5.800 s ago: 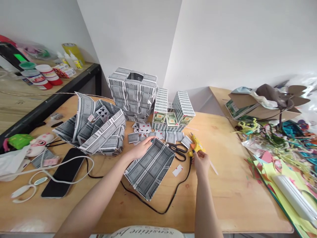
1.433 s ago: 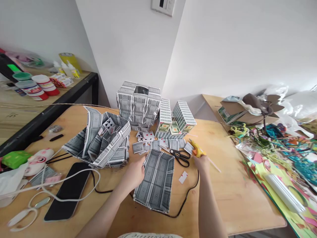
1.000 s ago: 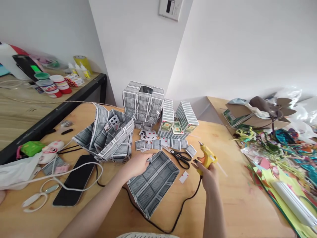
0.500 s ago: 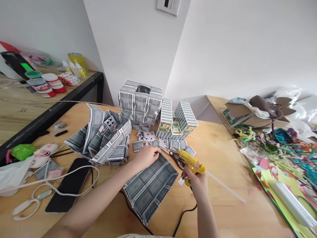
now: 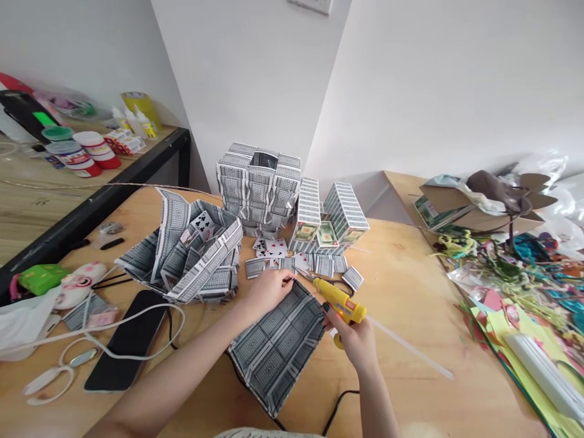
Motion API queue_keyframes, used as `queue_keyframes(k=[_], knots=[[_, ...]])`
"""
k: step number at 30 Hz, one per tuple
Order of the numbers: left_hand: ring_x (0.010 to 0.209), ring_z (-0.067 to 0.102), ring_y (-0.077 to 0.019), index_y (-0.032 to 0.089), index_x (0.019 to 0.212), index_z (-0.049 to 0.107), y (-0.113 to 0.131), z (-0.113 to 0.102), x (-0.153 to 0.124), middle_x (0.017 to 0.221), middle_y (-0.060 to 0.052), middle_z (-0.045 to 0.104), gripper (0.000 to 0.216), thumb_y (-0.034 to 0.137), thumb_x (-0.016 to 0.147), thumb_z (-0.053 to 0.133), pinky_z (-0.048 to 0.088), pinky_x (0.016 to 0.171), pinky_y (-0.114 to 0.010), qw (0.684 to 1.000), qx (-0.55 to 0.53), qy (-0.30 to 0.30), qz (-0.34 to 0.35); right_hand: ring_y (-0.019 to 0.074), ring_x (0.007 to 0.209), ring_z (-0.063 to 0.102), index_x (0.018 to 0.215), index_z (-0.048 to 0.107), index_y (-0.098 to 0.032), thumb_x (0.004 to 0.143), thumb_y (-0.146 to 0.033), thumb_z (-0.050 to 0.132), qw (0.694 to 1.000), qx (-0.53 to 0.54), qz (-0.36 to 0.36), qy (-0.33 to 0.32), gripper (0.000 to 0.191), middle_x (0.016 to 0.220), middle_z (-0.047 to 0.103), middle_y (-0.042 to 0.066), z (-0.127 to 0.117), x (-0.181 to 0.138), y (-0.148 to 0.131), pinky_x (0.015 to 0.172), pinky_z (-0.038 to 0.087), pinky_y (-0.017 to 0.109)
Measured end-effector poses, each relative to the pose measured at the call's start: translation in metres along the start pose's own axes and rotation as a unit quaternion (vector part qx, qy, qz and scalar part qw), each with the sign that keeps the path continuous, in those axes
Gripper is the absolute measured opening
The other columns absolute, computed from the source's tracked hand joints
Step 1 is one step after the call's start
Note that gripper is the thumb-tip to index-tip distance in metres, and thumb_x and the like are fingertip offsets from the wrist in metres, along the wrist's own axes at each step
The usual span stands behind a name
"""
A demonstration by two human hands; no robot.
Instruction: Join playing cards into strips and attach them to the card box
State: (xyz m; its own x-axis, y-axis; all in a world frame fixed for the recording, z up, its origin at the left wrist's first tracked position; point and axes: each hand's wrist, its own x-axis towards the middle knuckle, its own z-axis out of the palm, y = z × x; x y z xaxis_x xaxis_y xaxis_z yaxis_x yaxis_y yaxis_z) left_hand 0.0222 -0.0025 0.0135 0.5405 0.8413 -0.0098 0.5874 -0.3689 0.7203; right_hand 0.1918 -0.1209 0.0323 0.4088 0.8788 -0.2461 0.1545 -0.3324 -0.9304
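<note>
A shallow tray made of grey-backed playing cards [image 5: 278, 340] lies on the wooden table [image 5: 420, 292] in front of me. My left hand [image 5: 269, 287] pinches the tray's far edge, fingers closed on it. My right hand [image 5: 353, 340] grips a yellow glue gun [image 5: 340, 302], with a long clear glue stick [image 5: 410, 350] trailing from its back. The gun's nozzle points left at the tray's far right corner, close to my left fingers. Its black cord [image 5: 340, 404] runs toward me.
A larger folded card structure [image 5: 187, 255] sits to the left, a tall card box [image 5: 258, 182] and stacked card packs [image 5: 328, 216] behind. Loose cards [image 5: 296, 264] lie between. A black phone [image 5: 121, 337] with white cable is at left, coloured craft scraps [image 5: 515, 286] at right.
My right hand picked the glue gun off the table at right and carried it left to the tray's far corner. My left hand shifted from the tray's left side to its far edge.
</note>
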Motion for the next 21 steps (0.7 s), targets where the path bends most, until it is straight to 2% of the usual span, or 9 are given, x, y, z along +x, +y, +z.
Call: queue_keyframes(k=[3,6,9,12,17,21], knots=[[0.090,0.062,-0.0216,0.021,0.108,0.059,0.001,-0.005,-0.007,0.100,-0.005,0.068,0.034,0.020,0.075,0.052,0.046,0.075,-0.029,1.000,0.010,-0.023,-0.015,0.0184,0.051,0.058,0.060,0.059,-0.017,0.070,-0.042,0.059,0.997,-0.070,-0.035,-0.024,0.027,0.054,0.062,0.004,0.003,0.002,-0.002,0.048,0.043,0.026],[0.088,0.062,-0.0234,0.021,0.102,0.063,0.000,-0.009,-0.015,0.096,-0.006,0.068,0.030,0.018,0.074,0.052,0.045,0.074,-0.030,0.998,0.016,-0.053,-0.019,0.0168,0.047,0.053,0.057,0.055,-0.019,0.073,-0.044,0.055,0.982,-0.161,-0.089,-0.040,0.030,0.050,0.057,0.002,0.008,0.005,-0.007,0.045,0.037,0.025],[0.083,0.063,-0.0222,0.021,0.093,0.066,-0.001,-0.010,-0.020,0.089,-0.006,0.069,0.024,0.021,0.078,0.047,0.045,0.071,-0.029,0.998,0.009,-0.061,-0.024,0.0164,0.049,0.052,0.058,0.053,-0.020,0.077,-0.043,0.050,0.949,-0.272,-0.155,-0.035,0.030,0.053,0.057,0.002,0.015,0.008,-0.012,0.047,0.034,0.025],[0.083,0.063,-0.0216,0.021,0.092,0.067,-0.003,-0.009,-0.021,0.088,-0.005,0.070,0.025,0.022,0.079,0.045,0.044,0.071,-0.028,0.998,0.011,-0.057,-0.026,0.0174,0.054,0.054,0.065,0.055,-0.020,0.079,-0.040,0.047,0.917,-0.351,-0.188,-0.027,0.026,0.060,0.061,0.003,0.022,0.012,-0.014,0.051,0.035,0.026],[0.085,0.063,-0.0221,0.022,0.097,0.066,-0.006,-0.007,-0.021,0.092,-0.006,0.070,0.028,0.022,0.079,0.044,0.044,0.073,-0.030,0.998,0.008,-0.054,-0.025,0.0208,0.067,0.058,0.070,0.056,-0.020,0.082,-0.040,0.044,0.895,-0.393,-0.208,-0.020,0.026,0.069,0.063,0.006,0.026,0.014,-0.010,0.059,0.037,0.027],[0.083,0.063,-0.0217,0.022,0.097,0.067,-0.006,-0.006,-0.021,0.091,-0.006,0.070,0.028,0.022,0.078,0.045,0.044,0.072,-0.029,0.998,-0.001,-0.051,-0.028,0.0220,0.072,0.058,0.072,0.056,-0.020,0.083,-0.038,0.043,0.895,-0.394,-0.208,-0.015,0.025,0.071,0.063,0.007,0.026,0.011,-0.010,0.062,0.037,0.028]])
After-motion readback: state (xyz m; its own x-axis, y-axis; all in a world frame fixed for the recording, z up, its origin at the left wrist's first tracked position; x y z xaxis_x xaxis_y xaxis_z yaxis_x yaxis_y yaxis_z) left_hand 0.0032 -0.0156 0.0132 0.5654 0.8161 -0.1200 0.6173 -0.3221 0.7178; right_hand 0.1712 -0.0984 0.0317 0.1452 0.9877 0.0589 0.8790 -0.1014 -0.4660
